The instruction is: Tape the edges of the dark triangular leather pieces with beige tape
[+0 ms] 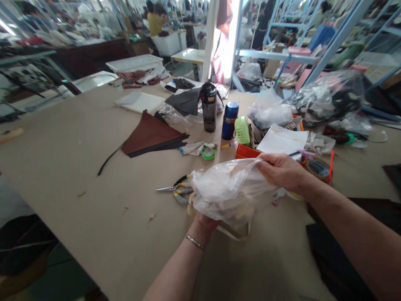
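A crumpled clear plastic bag [224, 184] is stretched between my hands above the table, with pale beige material showing through and below it. My right hand [280, 169] pinches its upper right edge, fingers pressed together. My left hand [206, 221] grips the bag from below at its lower left; the plastic covers most of those fingers. A beige strip [242, 239] hangs in a loop under the bag. Just left of the bag lie scissors [169, 188] with grey-and-yellow wrapped handles, partly covered by it.
Brown and black leather pieces [150, 131] lie at the left. Beyond the bag stand a dark bottle [209, 110] and a blue flask [230, 121], near green tape [208, 153] and a green basket [242, 130]. Papers [283, 139] and a tape roll [317, 166] crowd the right.
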The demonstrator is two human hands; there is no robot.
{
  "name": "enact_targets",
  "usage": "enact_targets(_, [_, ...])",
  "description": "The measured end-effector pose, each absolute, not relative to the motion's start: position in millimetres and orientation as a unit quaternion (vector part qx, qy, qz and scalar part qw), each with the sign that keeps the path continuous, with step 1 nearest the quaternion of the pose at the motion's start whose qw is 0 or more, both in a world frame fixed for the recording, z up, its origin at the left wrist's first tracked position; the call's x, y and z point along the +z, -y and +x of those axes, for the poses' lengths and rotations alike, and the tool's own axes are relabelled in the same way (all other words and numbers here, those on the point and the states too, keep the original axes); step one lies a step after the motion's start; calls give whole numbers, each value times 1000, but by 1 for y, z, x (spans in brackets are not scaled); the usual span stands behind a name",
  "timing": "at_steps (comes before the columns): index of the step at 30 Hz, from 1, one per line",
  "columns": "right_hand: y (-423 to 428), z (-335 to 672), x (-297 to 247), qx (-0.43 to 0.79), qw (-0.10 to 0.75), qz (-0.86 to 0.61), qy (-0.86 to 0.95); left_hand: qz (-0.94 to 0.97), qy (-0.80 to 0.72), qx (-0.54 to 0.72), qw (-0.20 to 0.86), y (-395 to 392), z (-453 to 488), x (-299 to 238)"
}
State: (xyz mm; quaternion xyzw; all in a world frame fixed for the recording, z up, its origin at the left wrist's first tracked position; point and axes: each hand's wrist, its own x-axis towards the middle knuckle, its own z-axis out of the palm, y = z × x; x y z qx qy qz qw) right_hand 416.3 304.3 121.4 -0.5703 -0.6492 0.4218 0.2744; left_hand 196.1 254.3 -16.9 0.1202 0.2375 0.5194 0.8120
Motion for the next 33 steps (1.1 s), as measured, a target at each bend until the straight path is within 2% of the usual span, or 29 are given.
enact_targets(5, [-320, 406, 158, 238, 227, -575, 749, 71, -226, 490, 839, -249, 200, -5])
enact_targets(7, [-321, 397, 161, 207, 197, -565, 774, 61, -212, 484, 847, -249, 198, 1])
enact_targets(12, [-318, 388, 161, 260, 211, -554, 762, 63, -188, 466, 862, -256, 184, 7])
enact_targets(17, [-325, 398, 147, 324, 178, -616, 695, 85, -208, 439, 870, -246, 178, 9])
enact_targets(23, [-344, 415, 114, 251, 216, -680, 655, 102, -215, 405, 883, -212, 173, 5])
enact_targets(27, [-344, 431, 104, 241, 197, -705, 638, 103, -146, 367, 913, -195, 161, -2])
enact_targets(33, [-324, 453, 121, 325, 209, -700, 601, 46, 2, 428, 903, -193, 133, -10])
